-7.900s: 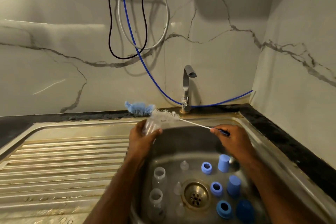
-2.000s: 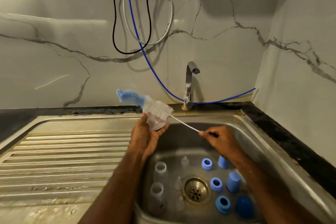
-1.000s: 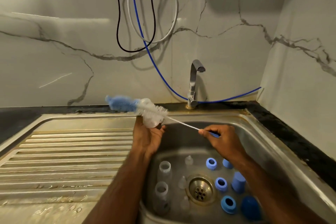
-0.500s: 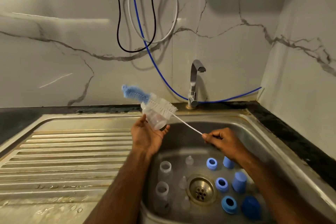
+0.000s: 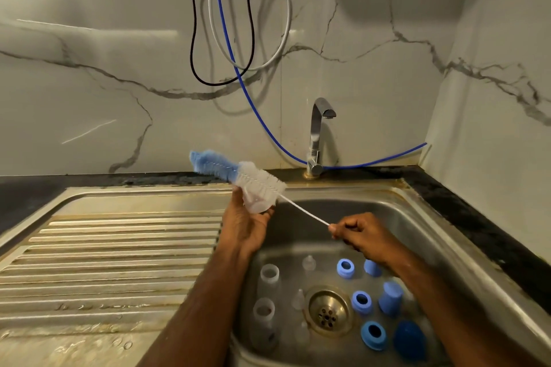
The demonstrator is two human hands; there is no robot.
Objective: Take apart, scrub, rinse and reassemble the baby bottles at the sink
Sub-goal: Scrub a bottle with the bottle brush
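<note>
Above the left rim of the sink basin point(image 5: 396, 208), the left hand point(image 5: 243, 228) grips a small clear bottle part point(image 5: 256, 202), fingers curled round it from below; the bottle brush point(image 5: 238, 173) lies across its top, white bristles against it and the blue tip pointing toward ten o'clock. At four o'clock from that part, over the basin, the right hand point(image 5: 362, 235) pinches the thin white wire handle point(image 5: 304, 211) of the brush between curled fingers and thumb. On the basin floor the drain point(image 5: 327, 310) sits in the middle; at nine o'clock of it stand two clear bottles point(image 5: 267, 292), mouths up, with small clear teats point(image 5: 298, 299) between them and the drain; at twelve o'clock another teat; from one to five o'clock lie three blue screw rings point(image 5: 361, 302) and blue caps point(image 5: 390, 298), the darkest cap point(image 5: 409, 340) nearest the front edge. The ribbed draining board point(image 5: 104, 262) stretches toward nine o'clock; the tap point(image 5: 317, 134) stands at twelve o'clock behind the basin, its spout over the rim; black, white and blue cables point(image 5: 235, 62) hang on the marble wall point(image 5: 89, 83).
</note>
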